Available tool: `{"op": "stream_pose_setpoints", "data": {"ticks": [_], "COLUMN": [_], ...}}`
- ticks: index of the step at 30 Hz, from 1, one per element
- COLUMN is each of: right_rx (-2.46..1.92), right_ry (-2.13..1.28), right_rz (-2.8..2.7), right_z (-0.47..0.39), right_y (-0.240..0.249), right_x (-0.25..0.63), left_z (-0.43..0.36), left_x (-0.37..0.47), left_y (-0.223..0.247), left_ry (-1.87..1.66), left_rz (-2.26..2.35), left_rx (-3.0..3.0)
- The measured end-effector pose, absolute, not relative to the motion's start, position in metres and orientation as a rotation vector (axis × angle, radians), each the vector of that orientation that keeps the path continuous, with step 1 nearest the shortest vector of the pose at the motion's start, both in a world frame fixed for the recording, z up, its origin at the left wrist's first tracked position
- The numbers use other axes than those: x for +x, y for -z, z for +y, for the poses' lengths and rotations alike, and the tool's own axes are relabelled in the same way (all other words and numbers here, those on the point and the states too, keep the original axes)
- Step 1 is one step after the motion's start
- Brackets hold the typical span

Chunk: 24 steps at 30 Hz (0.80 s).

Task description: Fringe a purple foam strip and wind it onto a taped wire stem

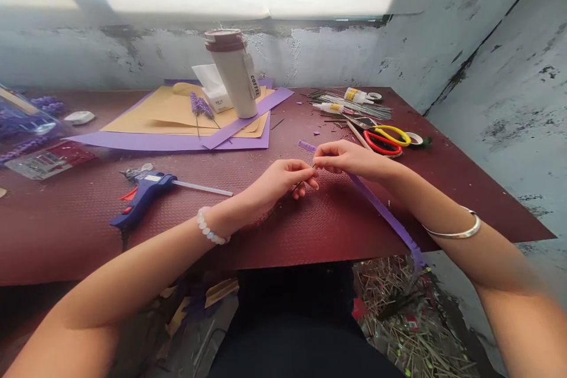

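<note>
Close together over the dark red table, both hands pinch at one spot. My left hand is closed on a thin dark wire stem that slants down toward me. The fingertips of my right hand meet the upper end of that stem; whether they grip the stem or something small on it is hidden. A long purple paper strip passes beneath my right hand. Its short end lies beyond the fingers, and its long part hangs over the table's front edge.
A blue glue gun with a glue stick lies at left. Behind are a coffee cup, purple and tan paper sheets and small purple flowers. Scissors, glue bottles and wires lie at right. Plant scraps cover the floor.
</note>
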State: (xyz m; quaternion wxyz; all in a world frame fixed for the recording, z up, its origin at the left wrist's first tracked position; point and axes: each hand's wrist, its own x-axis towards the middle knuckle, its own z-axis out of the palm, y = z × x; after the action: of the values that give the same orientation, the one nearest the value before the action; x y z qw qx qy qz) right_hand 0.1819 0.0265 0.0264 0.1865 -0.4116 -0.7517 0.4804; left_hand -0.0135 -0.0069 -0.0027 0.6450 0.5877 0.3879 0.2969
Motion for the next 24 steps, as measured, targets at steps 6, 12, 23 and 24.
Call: {"op": "stream_pose_setpoints", "data": {"ticks": [6, 12, 23, 24], "right_rx": [-1.152, -1.336, -1.258, -1.237], "right_ry": [-1.471, -1.498, -1.572, -1.566], "right_rz": [-1.876, -1.752, -1.844, -1.853], "right_z": [0.031, 0.031, 0.023, 0.023], "right_y": [-0.024, -0.025, -0.029, -0.029], "right_x": [0.184, 0.181, 0.176, 0.177], "left_z": [-0.004, -0.003, -0.007, -0.006], "left_x": [-0.013, -0.012, -0.011, -0.011], "left_y": [0.008, 0.007, -0.003, -0.003], "left_ry": [-0.672, -0.694, -0.837, -0.844], "left_rz": [0.838, 0.796, 0.789, 0.789], "left_rx": [1.235, 1.1, 1.07, 1.068]}}
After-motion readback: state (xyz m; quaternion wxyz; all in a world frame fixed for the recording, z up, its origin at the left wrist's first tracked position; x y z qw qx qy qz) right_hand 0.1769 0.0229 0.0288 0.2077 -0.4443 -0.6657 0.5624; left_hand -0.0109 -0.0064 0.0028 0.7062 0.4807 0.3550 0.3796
